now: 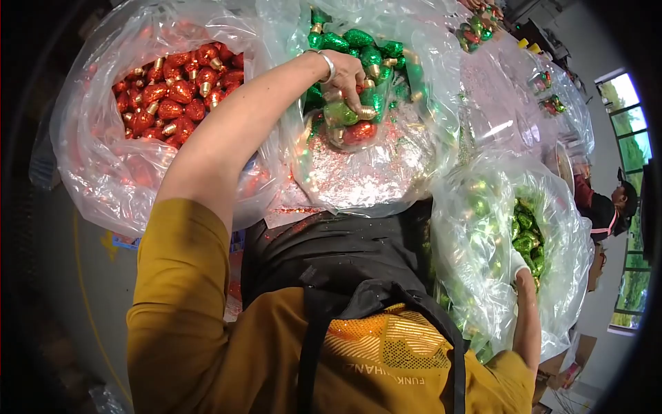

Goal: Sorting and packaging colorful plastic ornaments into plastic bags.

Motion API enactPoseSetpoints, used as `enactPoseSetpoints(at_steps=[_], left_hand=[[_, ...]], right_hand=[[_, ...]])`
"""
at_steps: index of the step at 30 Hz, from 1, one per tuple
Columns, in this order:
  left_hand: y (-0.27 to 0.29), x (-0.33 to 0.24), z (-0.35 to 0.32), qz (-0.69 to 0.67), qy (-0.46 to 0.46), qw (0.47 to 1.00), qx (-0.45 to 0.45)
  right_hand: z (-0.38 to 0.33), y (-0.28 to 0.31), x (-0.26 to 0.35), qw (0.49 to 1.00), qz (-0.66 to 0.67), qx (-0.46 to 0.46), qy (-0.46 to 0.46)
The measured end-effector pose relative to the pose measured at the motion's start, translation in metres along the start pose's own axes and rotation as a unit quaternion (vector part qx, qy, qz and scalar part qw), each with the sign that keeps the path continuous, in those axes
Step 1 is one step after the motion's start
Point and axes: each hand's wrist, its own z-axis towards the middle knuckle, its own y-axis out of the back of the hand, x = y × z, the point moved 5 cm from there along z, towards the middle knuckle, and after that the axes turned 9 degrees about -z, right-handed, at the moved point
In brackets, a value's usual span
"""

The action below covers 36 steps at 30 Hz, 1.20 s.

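My left hand, bent at the wrist and wearing a bracelet, is closed on a small cluster of glittery bulb-shaped ornaments over the middle plastic bag. In the cluster I see a light green ornament and a red ornament, with gold caps; clear plastic seems to wrap them. Dark green ornaments lie just beyond the hand in that bag. My right hand, in a white covering, reaches into the bag at right, against the light green ornaments. Its fingers are hidden there.
A large clear bag of red ornaments stands at left. Shiny film with red glitter lies before the left hand. Further right are more packed ornaments on a plastic-covered surface. Another person is at the far right.
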Motion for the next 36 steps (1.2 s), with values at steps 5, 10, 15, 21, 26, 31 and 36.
enactPoseSetpoints(at_steps=[5,10,15,21,26,31,36], left_hand=[[-0.023,-0.037,-0.012,0.161,-0.153,0.975,0.006],[-0.073,-0.075,-0.069,0.238,-0.147,0.96,0.016],[-0.092,-0.09,-0.11,0.177,-0.303,0.911,-0.215],[-0.042,-0.064,-0.219,0.06,-0.217,0.864,-0.45],[-0.026,0.049,-0.326,0.008,0.079,0.84,-0.536],[-0.066,0.087,-0.373,-0.064,0.208,0.821,-0.527],[-0.048,0.106,-0.317,0.06,0.131,0.817,-0.559]], right_hand=[[0.001,0.015,0.009,0.997,-0.045,0.062,0.011],[-0.077,0.113,0.143,0.905,-0.404,-0.127,-0.034],[-0.07,0.144,0.278,0.946,0.137,-0.142,0.256],[0.036,0.095,0.482,0.89,0.05,-0.174,0.419],[0.126,0.076,0.583,0.889,-0.057,-0.261,0.373],[0.208,0.051,0.603,0.911,-0.211,-0.222,0.274],[0.178,0.048,0.58,0.869,-0.288,-0.181,0.358]])
